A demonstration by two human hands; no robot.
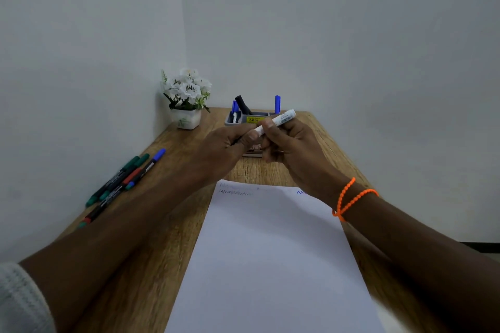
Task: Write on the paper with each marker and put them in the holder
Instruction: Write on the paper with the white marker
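Observation:
Both hands meet above the table, in front of the grey holder. My right hand grips a white marker by its barrel, tilted up to the right. My left hand pinches the marker's lower left end, where a dark cap or tip is mostly hidden by the fingers. The white paper lies below my hands, with zigzag scribbles near its top edge. The holder has blue and black markers standing in it. Several thin markers lie at the table's left edge.
A white pot of white flowers stands in the far left corner by the wall. A small flat object lies under my hands, mostly hidden. The wooden table is narrow, with walls at the left and back.

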